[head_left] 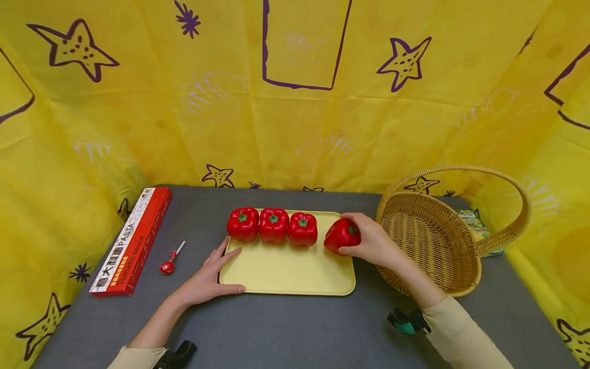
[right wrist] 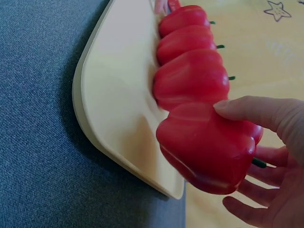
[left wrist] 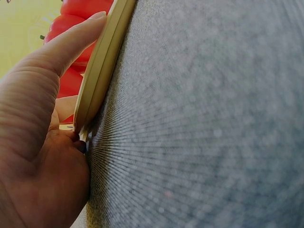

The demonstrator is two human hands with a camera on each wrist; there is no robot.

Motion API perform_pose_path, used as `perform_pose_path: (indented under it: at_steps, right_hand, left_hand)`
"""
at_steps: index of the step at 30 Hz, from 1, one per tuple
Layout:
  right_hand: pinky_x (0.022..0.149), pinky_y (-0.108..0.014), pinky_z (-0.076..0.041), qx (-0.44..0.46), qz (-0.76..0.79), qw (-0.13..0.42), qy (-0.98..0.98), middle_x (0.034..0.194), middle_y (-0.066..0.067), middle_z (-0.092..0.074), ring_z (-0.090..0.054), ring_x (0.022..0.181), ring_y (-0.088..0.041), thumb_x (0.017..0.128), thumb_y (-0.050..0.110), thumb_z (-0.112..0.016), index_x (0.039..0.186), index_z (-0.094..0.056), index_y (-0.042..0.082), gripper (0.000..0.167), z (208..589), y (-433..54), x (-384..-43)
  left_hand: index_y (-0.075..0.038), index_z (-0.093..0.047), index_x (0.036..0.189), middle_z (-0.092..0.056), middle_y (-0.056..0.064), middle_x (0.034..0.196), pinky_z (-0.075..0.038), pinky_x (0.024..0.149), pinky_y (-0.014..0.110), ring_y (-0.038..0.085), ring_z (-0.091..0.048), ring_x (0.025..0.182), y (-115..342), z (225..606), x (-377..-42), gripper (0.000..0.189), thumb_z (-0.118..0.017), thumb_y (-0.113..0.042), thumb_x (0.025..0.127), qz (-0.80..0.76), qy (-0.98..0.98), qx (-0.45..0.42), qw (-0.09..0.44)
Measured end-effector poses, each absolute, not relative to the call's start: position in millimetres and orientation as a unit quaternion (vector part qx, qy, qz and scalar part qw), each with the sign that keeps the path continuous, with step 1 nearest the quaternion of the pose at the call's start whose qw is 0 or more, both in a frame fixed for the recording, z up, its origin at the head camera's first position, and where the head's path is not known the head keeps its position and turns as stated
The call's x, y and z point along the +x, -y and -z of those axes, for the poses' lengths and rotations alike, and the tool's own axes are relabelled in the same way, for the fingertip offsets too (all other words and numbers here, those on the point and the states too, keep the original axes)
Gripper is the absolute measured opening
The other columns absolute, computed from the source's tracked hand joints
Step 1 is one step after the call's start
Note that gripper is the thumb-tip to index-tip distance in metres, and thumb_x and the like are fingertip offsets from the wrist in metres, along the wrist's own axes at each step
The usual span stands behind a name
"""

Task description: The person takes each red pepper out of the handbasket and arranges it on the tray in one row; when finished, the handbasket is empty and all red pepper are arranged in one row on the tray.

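My right hand (head_left: 375, 241) grips a red bell pepper (head_left: 340, 237) over the right end of a pale yellow tray (head_left: 286, 271). In the right wrist view the thumb presses this tilted pepper (right wrist: 204, 147) from one side, with the fingers behind it. Three more red bell peppers, the left one (head_left: 243, 224), the middle one (head_left: 274, 225) and the right one (head_left: 302, 229), stand side by side along the tray's far edge, green stems up. At the tray's near left corner rests my left hand (head_left: 209, 279), fingers spread. Its thumb (left wrist: 71, 45) lies against the tray rim.
On the right stands a wicker basket (head_left: 428, 241) with a tall handle, and a green packet (head_left: 475, 223) lies partly hidden behind it. To the left are a red-wrapped lollipop (head_left: 168, 266) and a long pasta box (head_left: 133, 241). Yellow printed cloth (head_left: 286, 133) surrounds the grey table (head_left: 295, 333).
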State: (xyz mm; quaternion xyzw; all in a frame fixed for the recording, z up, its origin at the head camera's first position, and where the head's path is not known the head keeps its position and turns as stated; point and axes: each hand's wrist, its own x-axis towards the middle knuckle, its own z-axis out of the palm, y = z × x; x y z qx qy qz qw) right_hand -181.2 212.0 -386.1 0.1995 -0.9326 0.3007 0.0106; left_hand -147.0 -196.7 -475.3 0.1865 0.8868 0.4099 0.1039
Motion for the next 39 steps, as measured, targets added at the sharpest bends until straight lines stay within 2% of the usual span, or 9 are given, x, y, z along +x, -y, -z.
perform_pose_path:
  at_steps: [14, 27, 39]
  right_hand:
    - [0.093, -0.057, -0.045, 0.216, -0.269, -0.007, 0.939, 0.129, -0.019, -0.054, -0.047, 0.118, -0.037, 0.072, 0.018, -0.087, 0.135, -0.051, 0.0, 0.074, 392, -201, -185]
    - [0.096, -0.054, -0.044, 0.215, -0.299, -0.013, 0.93, 0.132, -0.019, -0.053, -0.048, 0.119, -0.037, 0.073, 0.02, -0.087, 0.142, -0.044, 0.0, 0.083, 400, -199, -185]
    - [0.095, -0.054, -0.045, 0.216, -0.304, 0.002, 0.928, 0.129, -0.018, -0.055, -0.051, 0.117, -0.036, 0.073, 0.016, -0.086, 0.139, -0.047, 0.0, 0.079, 403, -199, -186]
  left_hand:
    - [-0.012, -0.039, 0.15, -0.004, 0.015, 0.162, -0.016, 0.101, 0.075, 0.052, -0.004, 0.141, 197, 475, -146, 0.093, -0.081, -0.047, 0.075, -0.406, -0.889, 0.181, 0.109]
    - [-0.012, -0.039, 0.15, -0.004, 0.015, 0.162, -0.013, 0.102, 0.074, 0.053, -0.004, 0.141, 198, 478, -147, 0.093, -0.082, -0.044, 0.074, -0.415, -0.884, 0.193, 0.097]
    - [-0.011, -0.04, 0.15, -0.005, 0.015, 0.162, -0.013, 0.103, 0.074, 0.052, -0.005, 0.141, 198, 478, -147, 0.093, -0.083, -0.044, 0.074, -0.418, -0.883, 0.193, 0.093]
